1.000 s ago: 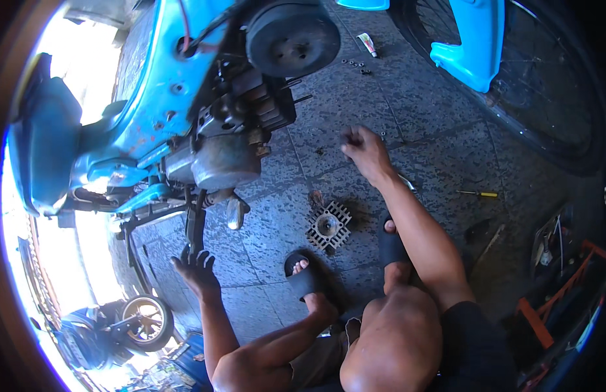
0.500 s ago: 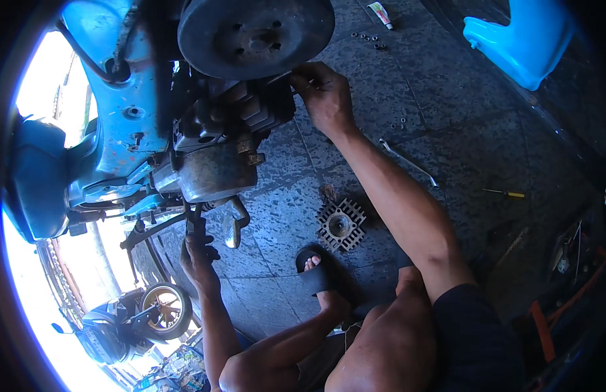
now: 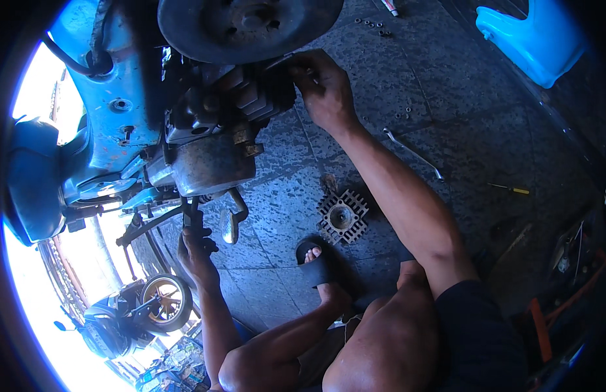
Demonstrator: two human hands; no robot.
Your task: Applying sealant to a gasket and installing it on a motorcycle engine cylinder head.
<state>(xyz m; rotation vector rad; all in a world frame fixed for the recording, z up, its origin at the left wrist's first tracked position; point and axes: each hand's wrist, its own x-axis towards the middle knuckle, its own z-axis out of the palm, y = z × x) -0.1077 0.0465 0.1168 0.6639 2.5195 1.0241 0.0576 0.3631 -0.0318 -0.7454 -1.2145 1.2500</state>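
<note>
My right hand (image 3: 326, 91) reaches in beside the finned engine cylinder (image 3: 254, 98), just under the round wheel-like drum (image 3: 251, 23). Its fingers are closed on a thin metal bar (image 3: 278, 61), whose ends are hidden by the hand and the dark engine parts. Lower left, my left hand (image 3: 197, 253) is wrapped round a black rubber-covered lever (image 3: 197, 230) below the engine's metal cover (image 3: 211, 168). Close to that hand hangs a bent pedal with a metal end (image 3: 230, 226). A loose finned cylinder head (image 3: 343, 217) lies on the floor between my arms.
The blue motorcycle frame (image 3: 120, 104) stands at the left. On the floor to the right lie a wrench (image 3: 414, 154), a yellow-handled screwdriver (image 3: 509, 188) and several small nuts (image 3: 373, 26). A blue plastic panel (image 3: 535, 46) is at the far right, another motorcycle (image 3: 136, 313) at lower left.
The view has shifted slightly, so the drum and engine appear a little higher and further left. Both hands keep their places at the engine and the lever.
</note>
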